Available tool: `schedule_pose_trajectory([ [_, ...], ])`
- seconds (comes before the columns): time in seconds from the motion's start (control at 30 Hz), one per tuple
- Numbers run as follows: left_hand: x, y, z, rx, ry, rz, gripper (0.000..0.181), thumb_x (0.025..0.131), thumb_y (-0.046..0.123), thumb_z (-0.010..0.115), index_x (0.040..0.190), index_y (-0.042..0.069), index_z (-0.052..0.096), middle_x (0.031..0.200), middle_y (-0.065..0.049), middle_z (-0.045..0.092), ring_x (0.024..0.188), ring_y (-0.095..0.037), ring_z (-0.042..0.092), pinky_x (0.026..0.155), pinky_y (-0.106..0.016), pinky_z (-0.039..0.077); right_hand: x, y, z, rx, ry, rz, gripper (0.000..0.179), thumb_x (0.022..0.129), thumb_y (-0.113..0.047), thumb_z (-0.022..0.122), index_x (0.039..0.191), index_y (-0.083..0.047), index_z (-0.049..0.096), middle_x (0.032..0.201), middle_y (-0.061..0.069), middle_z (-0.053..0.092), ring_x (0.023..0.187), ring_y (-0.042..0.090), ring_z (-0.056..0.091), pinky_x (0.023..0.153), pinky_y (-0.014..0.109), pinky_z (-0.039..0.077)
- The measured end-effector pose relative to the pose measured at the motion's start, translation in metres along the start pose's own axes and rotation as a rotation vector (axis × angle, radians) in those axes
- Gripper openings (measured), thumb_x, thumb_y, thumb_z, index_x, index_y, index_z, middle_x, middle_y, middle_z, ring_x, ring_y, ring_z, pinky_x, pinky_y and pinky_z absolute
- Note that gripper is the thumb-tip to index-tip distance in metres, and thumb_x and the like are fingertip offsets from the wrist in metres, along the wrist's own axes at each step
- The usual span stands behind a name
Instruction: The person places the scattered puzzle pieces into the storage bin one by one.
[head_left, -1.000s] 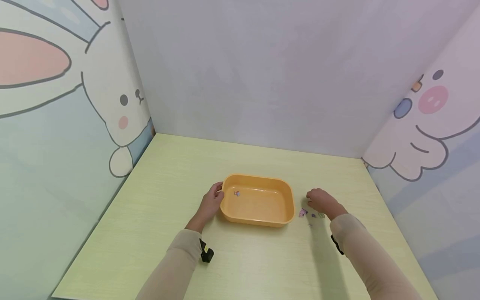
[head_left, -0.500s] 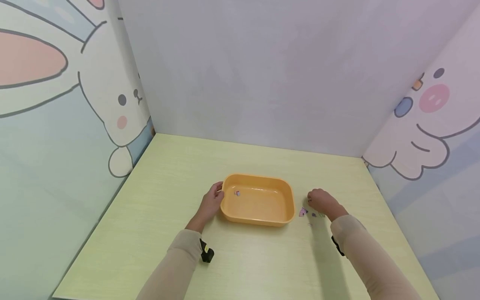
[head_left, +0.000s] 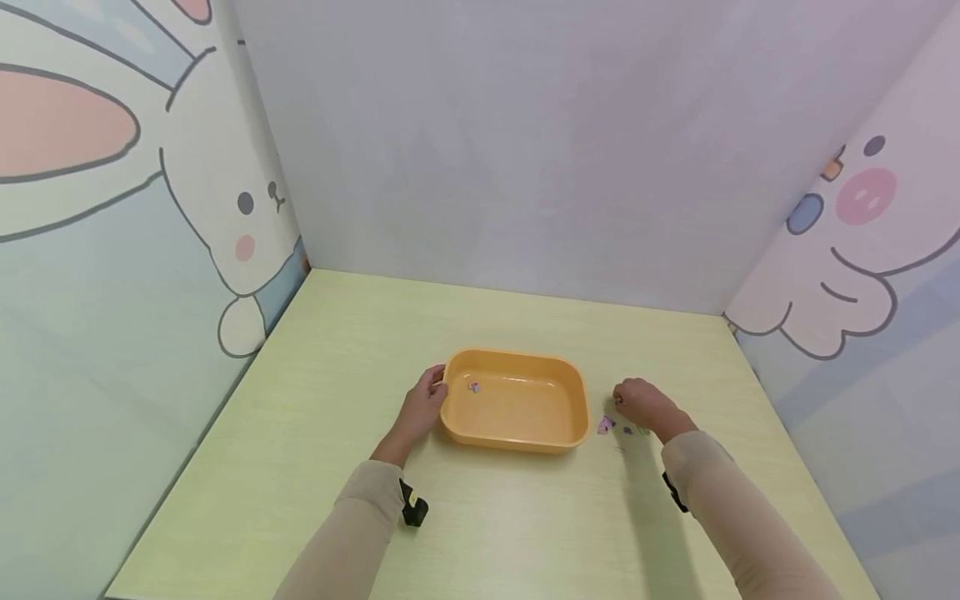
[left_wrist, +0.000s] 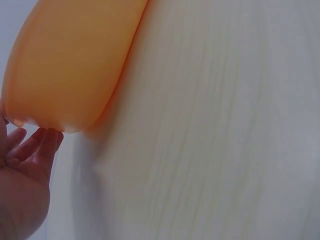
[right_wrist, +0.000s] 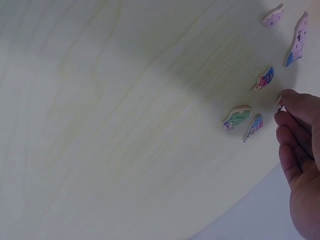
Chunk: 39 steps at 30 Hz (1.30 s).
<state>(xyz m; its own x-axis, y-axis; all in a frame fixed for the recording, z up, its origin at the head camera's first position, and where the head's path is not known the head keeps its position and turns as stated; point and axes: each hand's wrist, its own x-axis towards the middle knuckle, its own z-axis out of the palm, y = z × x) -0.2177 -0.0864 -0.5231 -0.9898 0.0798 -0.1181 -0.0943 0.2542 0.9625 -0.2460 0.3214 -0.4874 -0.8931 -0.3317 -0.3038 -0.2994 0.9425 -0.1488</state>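
My left hand (head_left: 416, 412) holds the left end of an orange plastic tray (head_left: 517, 442). The left wrist view shows its fingers (left_wrist: 45, 145) against the outer end wall; the thumb is mostly cut off by the frame. In the tray's left part lies one small printed piece (head_left: 474, 387). To the right of the tray, my right hand (right_wrist: 302, 145) pinches a small wooden puzzle piece (right_wrist: 279, 104) between thumb and index finger. Around it on the table are a green-topped piece (right_wrist: 237, 118), a blue and pink piece (right_wrist: 253, 128), a red and blue piece (right_wrist: 264, 78) and a long pink piece (right_wrist: 298, 42).
A pink piece (right_wrist: 273, 16) lies farthest from the right hand. Everything stands on a pale yellow-green wood-grain table (head_left: 360, 333). A grey wall (head_left: 487, 150) rises behind it, with cartoon-printed panels on the left (head_left: 90, 350) and right (head_left: 885, 333).
The right hand's fingers have drawn in closer together over the last second, its place nearly the same. The left hand and tray stay where they were.
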Motion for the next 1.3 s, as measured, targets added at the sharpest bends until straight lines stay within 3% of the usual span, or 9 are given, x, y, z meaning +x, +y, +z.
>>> schedule_pose_trajectory([
  [0.2, -0.001, 0.0, -0.001, 0.001, 0.003, 0.009, 0.047, 0.102, 0.021, 0.045, 0.147, 0.008, 0.039, 0.143, -0.011, 0.047, 0.125, -0.027, 0.049, 0.1, -0.043, 0.045, -0.003, -0.005, -0.012, 0.031, 0.008, -0.022, 0.016, 0.091, -0.004, 0.062, 0.102, 0.006, 0.067, 0.093, 0.014, 0.065, 0.087, 0.031, 0.063, 0.078, 0.046, 0.054],
  [0.47, -0.001, 0.0, -0.001, 0.002, 0.003, 0.018, 0.047, 0.101, 0.019, 0.045, 0.147, 0.008, 0.039, 0.143, -0.012, 0.048, 0.125, -0.027, 0.05, 0.1, -0.043, 0.045, -0.004, -0.012, -0.023, 0.004, 0.087, -0.136, 0.014, 0.09, -0.002, 0.065, 0.099, 0.009, 0.067, 0.088, 0.015, 0.065, 0.084, 0.032, 0.063, 0.075, 0.044, 0.054],
  [0.93, 0.001, 0.001, 0.001, 0.0, 0.006, 0.021, 0.047, 0.101, 0.018, 0.046, 0.146, 0.008, 0.039, 0.142, -0.012, 0.049, 0.125, -0.027, 0.05, 0.1, -0.043, 0.045, -0.001, -0.016, -0.039, 0.02, 0.075, -0.146, 0.018, 0.092, -0.002, 0.063, 0.104, 0.01, 0.065, 0.094, 0.016, 0.064, 0.09, 0.035, 0.062, 0.079, 0.045, 0.054],
  [1.3, 0.002, -0.001, 0.001, 0.002, 0.001, 0.021, 0.047, 0.101, 0.02, 0.046, 0.146, 0.007, 0.04, 0.141, -0.012, 0.049, 0.124, -0.027, 0.051, 0.099, -0.042, 0.046, 0.001, -0.038, -0.055, 0.0, 0.103, -0.17, 0.019, 0.092, -0.005, 0.064, 0.106, 0.008, 0.066, 0.097, 0.015, 0.065, 0.094, 0.034, 0.061, 0.083, 0.045, 0.053],
])
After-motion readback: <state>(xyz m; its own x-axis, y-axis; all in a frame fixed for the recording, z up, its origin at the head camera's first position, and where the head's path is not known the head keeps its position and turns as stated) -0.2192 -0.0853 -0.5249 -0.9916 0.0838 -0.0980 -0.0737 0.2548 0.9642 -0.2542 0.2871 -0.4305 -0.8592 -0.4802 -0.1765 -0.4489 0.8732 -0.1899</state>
